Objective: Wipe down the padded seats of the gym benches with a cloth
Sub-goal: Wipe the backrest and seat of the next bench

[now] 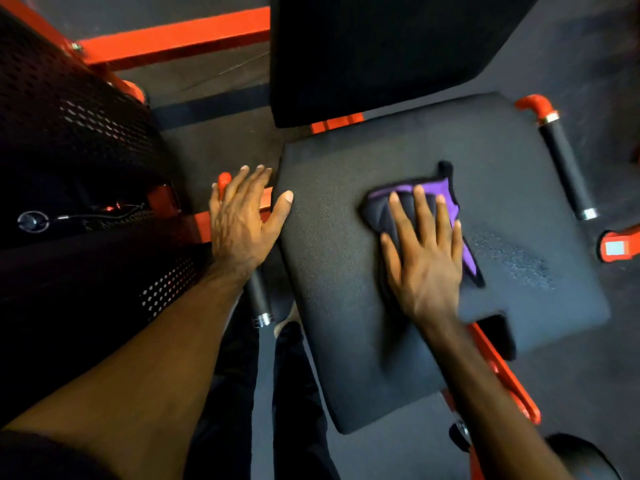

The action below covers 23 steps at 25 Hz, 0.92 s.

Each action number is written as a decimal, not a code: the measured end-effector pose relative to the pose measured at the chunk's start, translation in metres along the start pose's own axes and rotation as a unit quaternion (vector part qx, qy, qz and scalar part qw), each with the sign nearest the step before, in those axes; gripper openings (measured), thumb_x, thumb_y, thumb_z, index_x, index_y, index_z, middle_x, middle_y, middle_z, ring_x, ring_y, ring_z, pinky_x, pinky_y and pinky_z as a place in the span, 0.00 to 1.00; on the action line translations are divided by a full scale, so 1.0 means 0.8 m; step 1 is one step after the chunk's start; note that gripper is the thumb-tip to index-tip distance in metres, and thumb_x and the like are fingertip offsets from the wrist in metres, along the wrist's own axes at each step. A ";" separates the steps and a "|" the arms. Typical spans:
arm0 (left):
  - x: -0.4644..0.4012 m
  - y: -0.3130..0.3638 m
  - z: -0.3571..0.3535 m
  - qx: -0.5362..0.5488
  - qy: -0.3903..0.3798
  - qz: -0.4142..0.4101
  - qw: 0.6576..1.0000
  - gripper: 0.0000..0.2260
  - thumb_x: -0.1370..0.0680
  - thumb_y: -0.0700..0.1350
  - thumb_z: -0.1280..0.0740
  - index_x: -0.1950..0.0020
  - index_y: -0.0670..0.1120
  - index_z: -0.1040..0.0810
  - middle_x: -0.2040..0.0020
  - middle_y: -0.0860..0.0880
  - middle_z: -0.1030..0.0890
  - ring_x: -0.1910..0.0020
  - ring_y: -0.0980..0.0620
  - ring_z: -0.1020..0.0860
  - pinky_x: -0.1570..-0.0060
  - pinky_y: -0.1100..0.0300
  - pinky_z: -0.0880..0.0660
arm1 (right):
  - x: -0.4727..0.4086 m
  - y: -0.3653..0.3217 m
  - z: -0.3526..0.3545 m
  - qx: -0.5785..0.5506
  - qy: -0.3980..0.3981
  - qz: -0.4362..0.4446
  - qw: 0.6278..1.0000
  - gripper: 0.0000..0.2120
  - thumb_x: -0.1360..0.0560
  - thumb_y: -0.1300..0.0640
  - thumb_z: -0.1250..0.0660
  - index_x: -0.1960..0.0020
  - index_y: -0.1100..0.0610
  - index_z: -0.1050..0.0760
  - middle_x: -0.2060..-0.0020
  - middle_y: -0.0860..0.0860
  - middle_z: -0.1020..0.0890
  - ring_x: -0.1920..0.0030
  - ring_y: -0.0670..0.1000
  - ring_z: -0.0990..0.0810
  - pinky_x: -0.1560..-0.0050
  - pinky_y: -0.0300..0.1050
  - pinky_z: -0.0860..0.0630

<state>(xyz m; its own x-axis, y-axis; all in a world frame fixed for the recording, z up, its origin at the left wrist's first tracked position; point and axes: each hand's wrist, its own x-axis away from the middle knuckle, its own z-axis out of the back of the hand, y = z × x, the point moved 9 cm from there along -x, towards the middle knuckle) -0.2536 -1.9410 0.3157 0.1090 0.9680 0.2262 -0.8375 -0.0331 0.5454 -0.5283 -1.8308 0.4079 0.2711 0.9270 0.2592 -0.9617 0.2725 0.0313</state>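
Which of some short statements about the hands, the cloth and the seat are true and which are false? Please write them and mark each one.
1. The right hand presses the cloth flat on the seat pad. True.
2. The cloth is all white. False: it is purple and black.
3. The left hand holds a spray bottle. False: it holds nothing and rests at the left edge of the seat pad, thumb on the pad.
4. A handle with a black grip stands at the right of the seat pad. True.
5. The frame is blue. False: it is orange-red.
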 end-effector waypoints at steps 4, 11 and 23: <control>0.001 0.001 0.002 0.006 0.002 -0.003 1.000 0.32 0.16 0.69 0.44 0.21 0.50 0.25 0.20 0.52 0.26 0.17 0.53 0.36 0.17 0.40 0.47 | -0.009 -0.001 -0.005 0.010 0.001 0.000 1.000 0.29 0.14 0.38 0.47 0.14 0.43 0.44 0.14 0.51 0.42 0.15 0.61 0.44 0.19 0.70 0.44; 0.002 0.007 0.001 -0.001 -0.011 -0.013 1.000 0.32 0.16 0.68 0.47 0.19 0.51 0.29 0.18 0.53 0.29 0.16 0.53 0.38 0.17 0.37 0.49 | -0.043 0.003 -0.004 -0.008 0.027 -0.010 1.000 0.29 0.14 0.38 0.48 0.14 0.43 0.45 0.14 0.50 0.43 0.15 0.60 0.45 0.20 0.69 0.43; 0.026 0.122 -0.007 -0.016 0.018 -0.121 0.992 0.28 0.12 0.53 0.46 0.13 0.43 0.42 0.13 0.45 0.43 0.13 0.47 0.46 0.15 0.41 0.52 | 0.033 0.017 -0.004 -0.013 0.039 -0.028 0.999 0.28 0.14 0.39 0.45 0.16 0.44 0.39 0.14 0.51 0.43 0.15 0.61 0.43 0.20 0.71 0.43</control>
<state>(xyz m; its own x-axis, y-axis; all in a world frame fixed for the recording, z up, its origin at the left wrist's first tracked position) -0.3365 -1.9223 0.3691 0.2910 0.9547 0.0622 -0.8057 0.2095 0.5540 -0.5341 -1.8017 0.4124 0.3276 0.9273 0.1811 -0.9438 0.3300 0.0176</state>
